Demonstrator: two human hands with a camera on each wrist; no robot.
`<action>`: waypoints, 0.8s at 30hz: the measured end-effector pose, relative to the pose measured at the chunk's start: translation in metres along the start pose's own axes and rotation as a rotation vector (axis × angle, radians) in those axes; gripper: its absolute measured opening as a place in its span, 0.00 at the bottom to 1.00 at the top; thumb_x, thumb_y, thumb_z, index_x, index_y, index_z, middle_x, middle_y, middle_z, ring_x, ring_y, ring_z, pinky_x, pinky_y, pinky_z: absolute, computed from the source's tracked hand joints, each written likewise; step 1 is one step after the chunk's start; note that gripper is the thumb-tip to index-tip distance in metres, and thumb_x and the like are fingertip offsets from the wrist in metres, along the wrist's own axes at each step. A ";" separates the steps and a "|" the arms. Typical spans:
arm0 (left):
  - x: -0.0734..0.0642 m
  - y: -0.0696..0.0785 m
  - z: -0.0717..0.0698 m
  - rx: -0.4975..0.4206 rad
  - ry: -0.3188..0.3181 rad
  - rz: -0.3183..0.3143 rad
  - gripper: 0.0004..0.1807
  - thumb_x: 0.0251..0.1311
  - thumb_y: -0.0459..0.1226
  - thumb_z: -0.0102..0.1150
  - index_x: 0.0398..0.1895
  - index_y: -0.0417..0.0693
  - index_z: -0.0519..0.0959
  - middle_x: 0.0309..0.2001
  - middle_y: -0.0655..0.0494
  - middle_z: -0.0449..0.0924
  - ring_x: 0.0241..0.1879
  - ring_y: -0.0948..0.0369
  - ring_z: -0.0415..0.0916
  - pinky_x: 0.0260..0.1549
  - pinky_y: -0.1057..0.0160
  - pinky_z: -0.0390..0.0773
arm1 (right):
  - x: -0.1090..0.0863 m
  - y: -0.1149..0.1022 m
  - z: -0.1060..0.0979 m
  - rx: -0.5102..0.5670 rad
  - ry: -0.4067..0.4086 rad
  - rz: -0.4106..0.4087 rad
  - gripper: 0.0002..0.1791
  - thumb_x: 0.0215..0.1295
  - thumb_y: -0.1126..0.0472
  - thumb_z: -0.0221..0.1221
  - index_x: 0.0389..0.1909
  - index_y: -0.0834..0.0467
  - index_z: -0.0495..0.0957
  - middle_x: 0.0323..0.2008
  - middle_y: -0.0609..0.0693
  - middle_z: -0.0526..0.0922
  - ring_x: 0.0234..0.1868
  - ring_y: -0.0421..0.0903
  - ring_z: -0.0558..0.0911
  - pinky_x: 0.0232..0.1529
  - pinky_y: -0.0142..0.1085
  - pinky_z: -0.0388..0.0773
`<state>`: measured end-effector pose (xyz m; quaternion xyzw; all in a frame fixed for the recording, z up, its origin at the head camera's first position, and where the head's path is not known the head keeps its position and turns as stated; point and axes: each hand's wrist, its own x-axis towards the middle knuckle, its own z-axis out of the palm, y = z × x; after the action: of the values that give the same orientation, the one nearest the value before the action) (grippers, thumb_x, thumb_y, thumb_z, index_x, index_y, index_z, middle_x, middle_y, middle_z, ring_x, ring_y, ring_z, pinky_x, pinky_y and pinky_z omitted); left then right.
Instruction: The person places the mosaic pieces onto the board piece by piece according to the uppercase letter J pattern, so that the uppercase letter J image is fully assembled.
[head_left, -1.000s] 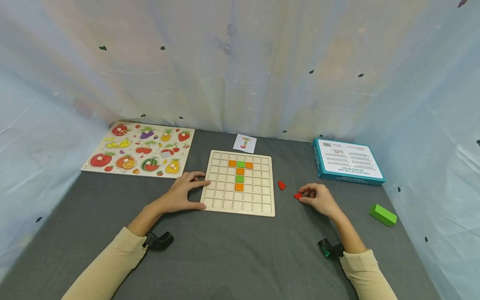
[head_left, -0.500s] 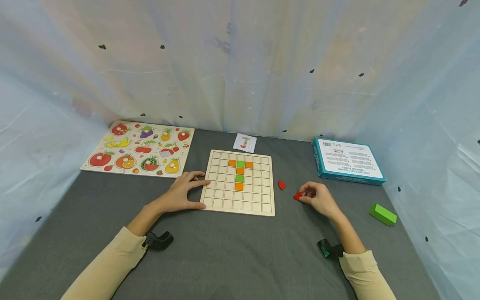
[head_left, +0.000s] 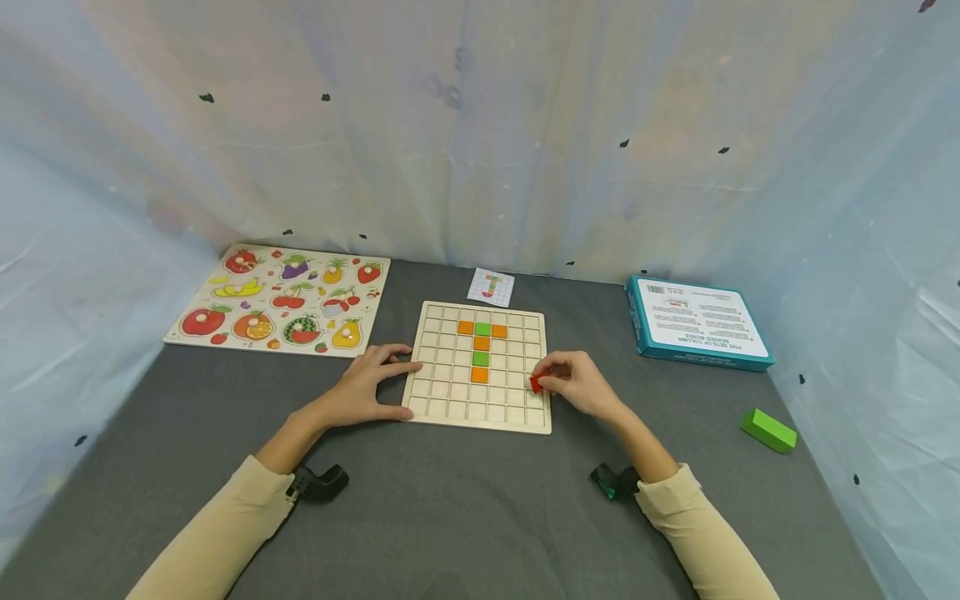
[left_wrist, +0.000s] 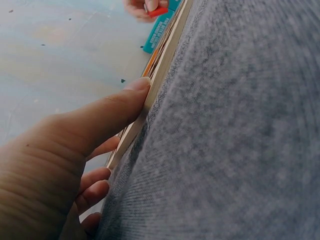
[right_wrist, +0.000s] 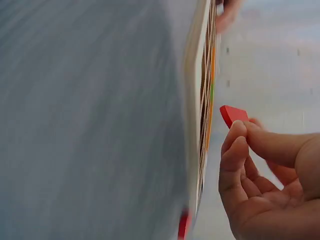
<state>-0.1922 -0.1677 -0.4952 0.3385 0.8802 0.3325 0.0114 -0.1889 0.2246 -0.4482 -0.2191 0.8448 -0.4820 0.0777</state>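
A pale wooden grid board (head_left: 457, 408) lies on the grey cloth, with orange squares (head_left: 479, 375) and green squares (head_left: 480, 359) forming a T shape. My left hand (head_left: 366, 385) rests at its left edge, thumb and index finger spread apart and touching the rim. Over the board's right edge, my right hand (head_left: 581, 385) pinches a red quarter-round piece (right_wrist: 234, 115) between thumb and fingers, apart from the surface in the right wrist view. A second red piece (right_wrist: 183, 225) lies on the cloth beside the board; the right hand hides it in the head view.
A small pattern card (head_left: 491, 287) lies behind the board. At the left is a fruit puzzle board (head_left: 262, 321). A teal box (head_left: 701, 321) sits at the back right, and a green block (head_left: 768, 430) lies near the right edge.
My right hand has lifted the red quarter-round piece off the cloth and moved left with it, to above the board's right edge. My left hand stays in place.
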 end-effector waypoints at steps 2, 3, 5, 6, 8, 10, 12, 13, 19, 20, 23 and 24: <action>0.000 0.000 0.000 0.002 0.005 0.003 0.45 0.47 0.55 0.77 0.69 0.51 0.73 0.70 0.44 0.61 0.66 0.46 0.57 0.59 0.35 0.56 | 0.009 -0.006 0.012 0.070 -0.036 0.000 0.07 0.67 0.76 0.58 0.44 0.71 0.81 0.37 0.64 0.83 0.30 0.58 0.83 0.32 0.43 0.82; 0.000 0.000 0.001 0.001 0.007 0.005 0.45 0.47 0.55 0.77 0.69 0.51 0.74 0.70 0.44 0.61 0.66 0.46 0.57 0.59 0.35 0.56 | 0.013 -0.010 0.018 0.102 -0.053 0.002 0.08 0.67 0.76 0.58 0.45 0.72 0.81 0.37 0.64 0.82 0.30 0.59 0.84 0.31 0.43 0.82; 0.001 0.000 0.001 0.003 0.011 0.006 0.45 0.47 0.55 0.77 0.69 0.51 0.74 0.70 0.44 0.61 0.65 0.46 0.58 0.59 0.35 0.56 | 0.020 -0.015 0.029 0.168 -0.094 0.015 0.09 0.67 0.77 0.57 0.46 0.74 0.80 0.37 0.65 0.80 0.29 0.60 0.84 0.31 0.43 0.83; 0.001 0.000 0.001 0.003 0.012 0.007 0.45 0.47 0.55 0.77 0.69 0.51 0.74 0.70 0.44 0.61 0.65 0.46 0.58 0.59 0.36 0.56 | 0.023 -0.017 0.034 0.194 -0.117 0.016 0.09 0.67 0.78 0.57 0.46 0.75 0.80 0.37 0.66 0.79 0.30 0.60 0.84 0.31 0.41 0.83; 0.001 0.000 0.001 0.002 0.010 0.005 0.45 0.47 0.55 0.77 0.69 0.51 0.73 0.70 0.44 0.61 0.65 0.46 0.57 0.59 0.36 0.56 | 0.028 -0.022 0.042 0.199 -0.154 0.013 0.09 0.66 0.78 0.57 0.45 0.75 0.80 0.36 0.66 0.79 0.29 0.60 0.84 0.31 0.39 0.83; 0.001 0.000 0.001 0.005 0.009 0.002 0.45 0.47 0.56 0.77 0.69 0.51 0.73 0.70 0.44 0.61 0.65 0.46 0.57 0.59 0.36 0.56 | 0.032 -0.025 0.048 0.159 -0.167 -0.012 0.08 0.65 0.78 0.58 0.43 0.74 0.81 0.36 0.65 0.80 0.29 0.57 0.84 0.31 0.36 0.82; 0.000 0.000 0.001 0.002 0.008 0.001 0.45 0.47 0.55 0.77 0.69 0.51 0.73 0.70 0.44 0.61 0.65 0.46 0.57 0.59 0.36 0.56 | 0.036 -0.027 0.053 0.095 -0.160 -0.046 0.07 0.64 0.78 0.60 0.41 0.73 0.83 0.35 0.63 0.82 0.27 0.53 0.83 0.31 0.33 0.80; 0.000 0.000 0.001 0.002 0.007 0.000 0.45 0.47 0.55 0.77 0.69 0.51 0.73 0.70 0.44 0.61 0.65 0.46 0.57 0.59 0.35 0.56 | 0.037 -0.028 0.055 0.059 -0.150 -0.059 0.07 0.63 0.78 0.60 0.41 0.72 0.83 0.34 0.62 0.83 0.26 0.51 0.82 0.30 0.32 0.79; -0.001 0.001 0.000 -0.002 0.004 0.003 0.44 0.47 0.55 0.76 0.69 0.50 0.74 0.70 0.44 0.61 0.66 0.45 0.57 0.59 0.35 0.56 | 0.039 -0.032 0.061 -0.035 -0.117 -0.100 0.08 0.59 0.78 0.62 0.38 0.69 0.85 0.32 0.59 0.83 0.28 0.45 0.77 0.32 0.32 0.75; -0.001 0.001 0.000 -0.004 0.003 0.001 0.44 0.47 0.54 0.76 0.69 0.50 0.74 0.70 0.44 0.61 0.66 0.45 0.57 0.59 0.35 0.55 | 0.039 -0.032 0.062 -0.042 -0.115 -0.100 0.08 0.58 0.78 0.62 0.37 0.69 0.85 0.32 0.59 0.83 0.28 0.46 0.77 0.33 0.32 0.75; 0.000 0.001 0.000 -0.004 0.002 -0.002 0.44 0.48 0.55 0.76 0.69 0.51 0.74 0.70 0.44 0.61 0.66 0.46 0.57 0.59 0.35 0.55 | 0.040 -0.033 0.063 -0.063 -0.109 -0.094 0.08 0.58 0.78 0.63 0.37 0.68 0.85 0.32 0.59 0.83 0.30 0.45 0.78 0.34 0.33 0.75; 0.000 0.001 0.000 -0.001 0.002 -0.003 0.44 0.48 0.55 0.76 0.69 0.51 0.74 0.70 0.44 0.61 0.66 0.46 0.57 0.59 0.35 0.56 | 0.040 -0.033 0.063 -0.070 -0.108 -0.092 0.08 0.58 0.77 0.63 0.37 0.68 0.85 0.32 0.58 0.83 0.30 0.45 0.78 0.34 0.33 0.75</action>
<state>-0.1914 -0.1671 -0.4947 0.3370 0.8804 0.3334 0.0111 -0.1929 0.1426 -0.4499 -0.2860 0.8448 -0.4426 0.0932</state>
